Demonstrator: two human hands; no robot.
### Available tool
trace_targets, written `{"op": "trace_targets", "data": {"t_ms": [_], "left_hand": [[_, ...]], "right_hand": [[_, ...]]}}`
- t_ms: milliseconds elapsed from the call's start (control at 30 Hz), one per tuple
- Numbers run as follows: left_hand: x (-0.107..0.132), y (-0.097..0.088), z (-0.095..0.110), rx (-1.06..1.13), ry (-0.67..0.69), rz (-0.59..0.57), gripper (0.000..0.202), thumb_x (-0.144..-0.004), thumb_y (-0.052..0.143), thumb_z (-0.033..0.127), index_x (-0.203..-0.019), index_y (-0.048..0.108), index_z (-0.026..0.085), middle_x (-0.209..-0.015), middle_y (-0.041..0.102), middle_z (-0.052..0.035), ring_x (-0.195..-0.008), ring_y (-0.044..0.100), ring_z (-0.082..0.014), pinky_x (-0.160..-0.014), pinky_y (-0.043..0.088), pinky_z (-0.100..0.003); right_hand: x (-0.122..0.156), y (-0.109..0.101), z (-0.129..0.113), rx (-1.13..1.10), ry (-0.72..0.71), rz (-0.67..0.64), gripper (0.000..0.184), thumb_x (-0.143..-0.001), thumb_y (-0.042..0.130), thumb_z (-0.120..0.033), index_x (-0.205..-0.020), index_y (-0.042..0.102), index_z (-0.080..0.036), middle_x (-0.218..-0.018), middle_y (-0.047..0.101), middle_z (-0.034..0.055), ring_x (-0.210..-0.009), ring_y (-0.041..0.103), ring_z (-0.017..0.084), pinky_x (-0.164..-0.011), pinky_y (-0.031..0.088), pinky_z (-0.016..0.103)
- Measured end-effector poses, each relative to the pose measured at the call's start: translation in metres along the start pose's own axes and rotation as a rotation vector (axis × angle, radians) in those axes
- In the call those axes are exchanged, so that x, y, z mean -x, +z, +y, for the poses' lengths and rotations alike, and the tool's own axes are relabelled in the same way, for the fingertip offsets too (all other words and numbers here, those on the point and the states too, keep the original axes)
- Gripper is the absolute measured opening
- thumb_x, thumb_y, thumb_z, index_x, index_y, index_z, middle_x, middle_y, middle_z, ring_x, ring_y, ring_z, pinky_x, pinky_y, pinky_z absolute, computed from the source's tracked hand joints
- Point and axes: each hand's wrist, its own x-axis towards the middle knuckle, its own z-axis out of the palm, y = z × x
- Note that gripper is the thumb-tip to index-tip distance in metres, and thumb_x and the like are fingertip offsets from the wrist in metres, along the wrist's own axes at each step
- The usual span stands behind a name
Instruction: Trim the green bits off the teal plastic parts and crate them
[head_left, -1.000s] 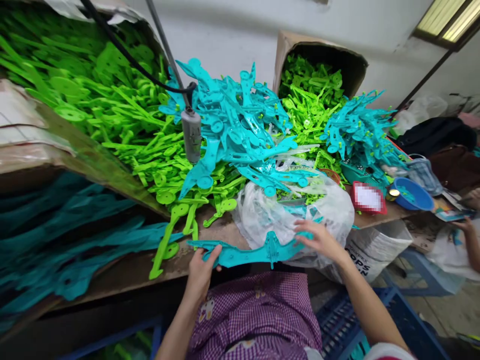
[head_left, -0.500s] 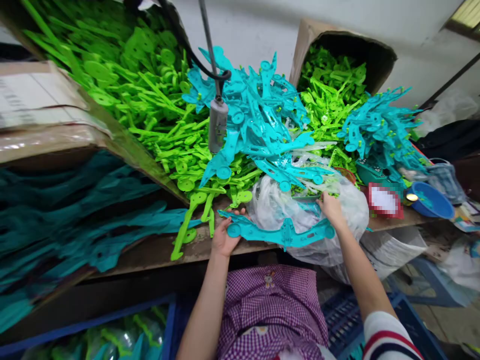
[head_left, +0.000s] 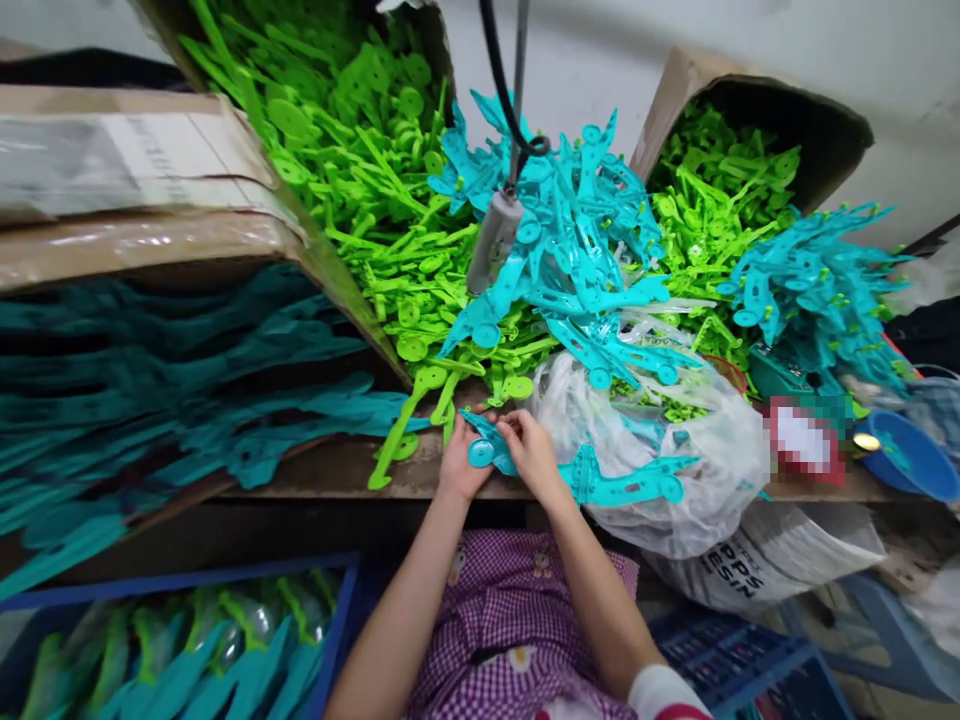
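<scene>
A long teal plastic part [head_left: 626, 482], bow-shaped with a round disc near each end, lies across in front of me. My left hand [head_left: 463, 462] is closed around its left end, with the disc showing over the palm. At that same end, my right hand [head_left: 529, 450] pinches with thumb and fingers against the part; whatever sits between the fingertips is hidden. The part's right half sticks out past my right wrist, in front of a clear plastic bag [head_left: 720, 510] holding small green pieces [head_left: 682, 408].
Bright green plastic parts [head_left: 360, 190] spill from a carton behind, with teal parts [head_left: 570, 230] heaped on them. A grey cylindrical tool [head_left: 495, 240] hangs above. Dark teal parts [head_left: 150, 380] fill a left-hand box. A blue crate [head_left: 349, 640] stands below; a blue bowl [head_left: 919, 455] sits right.
My right hand has moved left from the bag of small green pieces to the left end of the teal part. My left hand still holds that end. The view has shifted slightly left.
</scene>
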Motion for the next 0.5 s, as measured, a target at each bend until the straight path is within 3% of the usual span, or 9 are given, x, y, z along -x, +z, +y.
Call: {"op": "trace_targets", "data": {"t_ms": [133,233,367,500], "left_hand": [[0.001,-0.001,0.002,-0.013,0.003,0.005,0.03,-0.098,0.051,0.046,-0.106,0.065,0.021,-0.097,0.07,-0.0052,-0.093,0.069,-0.0191,-0.091,0.056,-0.039],[0.0,-0.001,0.001,0.024,0.01,0.007,0.031,-0.099,0.048,0.045,-0.107,0.065,0.021,-0.104,0.071,-0.007,-0.104,0.068,-0.022,-0.096,0.054,-0.043],[-0.001,-0.004,0.0,0.07,0.013,-0.022,0.034,-0.103,0.039,0.042,-0.107,0.065,0.019,-0.107,0.072,-0.0092,-0.104,0.069,-0.0231,-0.098,0.053,-0.046],[-0.002,-0.008,-0.002,0.078,0.025,-0.035,0.034,-0.103,0.039,0.04,-0.105,0.066,0.019,-0.108,0.073,-0.0091,-0.104,0.07,-0.0215,-0.1,0.052,-0.042]], "right_hand": [[-0.009,0.001,0.003,0.08,0.009,-0.039,0.023,-0.097,0.051,-0.04,-0.112,0.058,-0.024,-0.1,0.07,0.0023,-0.091,0.066,0.019,-0.08,0.05,0.028],[-0.009,-0.002,0.004,0.121,-0.027,-0.074,0.019,-0.097,0.053,-0.039,-0.107,0.06,-0.025,-0.097,0.07,-0.0002,-0.087,0.065,0.017,-0.077,0.048,0.025],[-0.012,-0.002,0.002,0.095,-0.1,-0.094,0.017,-0.097,0.054,-0.037,-0.104,0.06,-0.023,-0.094,0.068,-0.0012,-0.081,0.063,0.015,-0.072,0.045,0.023],[-0.016,0.0,-0.008,0.187,-0.202,-0.117,0.011,-0.098,0.053,-0.031,-0.101,0.058,-0.022,-0.096,0.067,0.0012,-0.088,0.062,0.016,-0.076,0.044,0.024]]}}
